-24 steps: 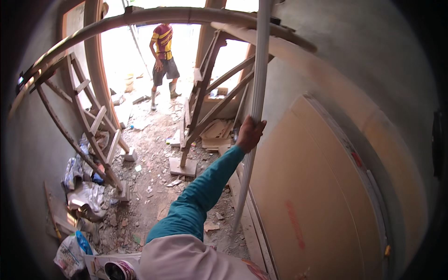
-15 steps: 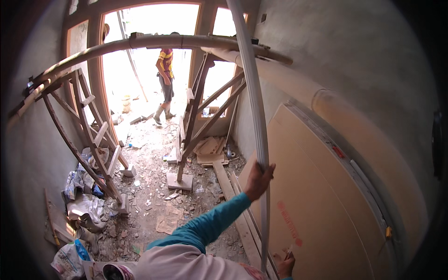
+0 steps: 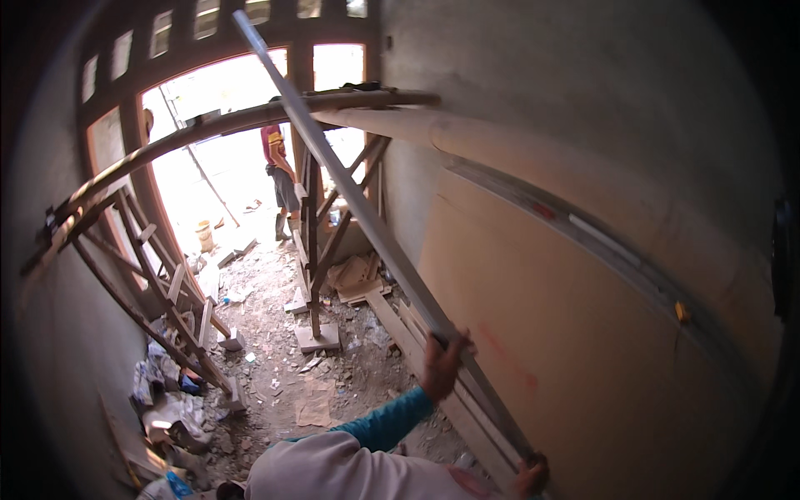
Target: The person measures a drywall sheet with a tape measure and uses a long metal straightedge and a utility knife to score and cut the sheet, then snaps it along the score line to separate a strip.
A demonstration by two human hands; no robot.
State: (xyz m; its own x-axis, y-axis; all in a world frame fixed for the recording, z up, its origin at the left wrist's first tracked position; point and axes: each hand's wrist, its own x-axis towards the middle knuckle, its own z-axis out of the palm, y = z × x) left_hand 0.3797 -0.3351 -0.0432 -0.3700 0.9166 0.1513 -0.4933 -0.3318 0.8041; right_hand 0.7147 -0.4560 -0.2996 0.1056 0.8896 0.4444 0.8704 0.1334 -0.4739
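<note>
Two hands on one bar: the left hand (image 3: 443, 365) is wrapped round the long grey bar (image 3: 358, 197), and the right hand (image 3: 531, 477) is curled about its low end.
Bar: slanting from the right hand up to the upper left, passing in front of the tan board (image 3: 479, 267).
Overhead pole (image 3: 221, 125): spans the room ahead, crossed by the bar in view; whether they touch cannot be told.
Trestles: left wooden trestle (image 3: 143, 265) and right wooden trestle (image 3: 312, 250) on blocks, narrowing the way to the bright doorway.
Floor (image 3: 271, 333): strewn with rubble; crumpled sacks (image 3: 179, 412) along the left wall.
Co-worker (image 3: 279, 171): beyond the pole, partly hidden by it.
Since half a second ago: bar tipped well over leftward from near upright; right hand, then beside it, now on it.
</note>
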